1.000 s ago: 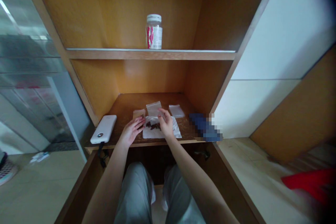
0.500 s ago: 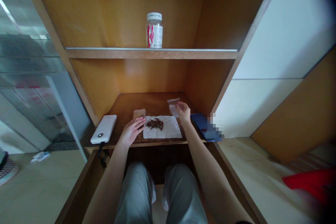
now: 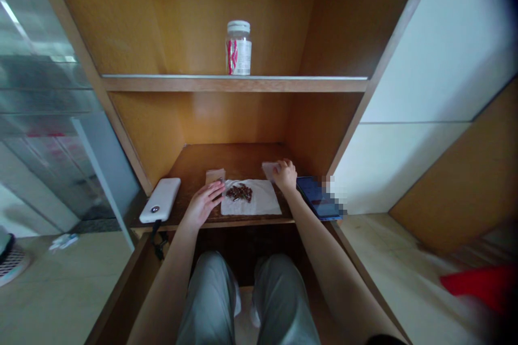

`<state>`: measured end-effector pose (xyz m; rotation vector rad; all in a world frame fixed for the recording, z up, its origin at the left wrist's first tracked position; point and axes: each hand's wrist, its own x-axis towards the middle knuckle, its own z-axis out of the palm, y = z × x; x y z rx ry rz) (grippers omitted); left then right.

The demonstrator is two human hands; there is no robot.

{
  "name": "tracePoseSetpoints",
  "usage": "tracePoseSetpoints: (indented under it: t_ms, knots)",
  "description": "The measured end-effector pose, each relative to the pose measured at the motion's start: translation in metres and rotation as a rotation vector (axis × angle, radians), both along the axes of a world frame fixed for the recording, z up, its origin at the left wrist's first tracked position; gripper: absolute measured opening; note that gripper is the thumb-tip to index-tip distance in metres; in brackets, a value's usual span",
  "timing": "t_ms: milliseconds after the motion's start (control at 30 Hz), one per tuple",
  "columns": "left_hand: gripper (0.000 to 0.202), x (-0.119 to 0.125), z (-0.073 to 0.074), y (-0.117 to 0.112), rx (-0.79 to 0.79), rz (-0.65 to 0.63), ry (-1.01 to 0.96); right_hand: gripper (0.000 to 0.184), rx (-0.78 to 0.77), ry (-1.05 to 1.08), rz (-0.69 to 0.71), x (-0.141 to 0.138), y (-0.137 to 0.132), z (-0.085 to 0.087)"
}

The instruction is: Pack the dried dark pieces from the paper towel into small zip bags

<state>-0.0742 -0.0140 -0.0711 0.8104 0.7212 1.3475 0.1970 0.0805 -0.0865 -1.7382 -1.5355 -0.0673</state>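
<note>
Right hand (image 3: 285, 175) has its fingers (image 3: 288, 164) pinched narrow on a small plastic bag (image 3: 268, 170). Left hand (image 3: 201, 205) lies open by the white tissue (image 3: 265, 199), its dark bits (image 3: 238, 192) piled mid-sheet, probably to keep them off the bench (image 3: 194, 161).

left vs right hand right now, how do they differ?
The left hand lies open, fingers spread, tips at the tissue beside a brown paper packet; the right hand is curled over a small clear bag. The left hand sits nearer the shelf's front edge than the right hand. Both are bare and sit on either side of the tissue.
</note>
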Motion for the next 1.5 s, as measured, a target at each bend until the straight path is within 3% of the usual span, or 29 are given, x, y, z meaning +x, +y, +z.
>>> tracePoseSetpoints:
  t_ms: [267, 733, 1267, 1500]
  knots:
    - [0.021, 0.0, 0.0, 0.0, -0.015, 0.007, 0.008, 0.062, -0.193, -0.135, 0.069, -0.012, -0.014, 0.007]
    - [0.02, 0.0, -0.001, 0.001, 0.001, 0.006, -0.014, 0.062, -0.278, -0.166, 0.158, -0.008, -0.005, 0.004]
    - [0.018, 0.0, -0.002, 0.001, 0.024, -0.002, -0.049, 0.059, -0.346, -0.094, 0.006, -0.027, 0.001, 0.009]
    - [0.019, 0.001, -0.002, 0.001, 0.011, -0.006, -0.028, 0.055, -0.305, -0.106, 0.028, -0.028, 0.0, 0.007]
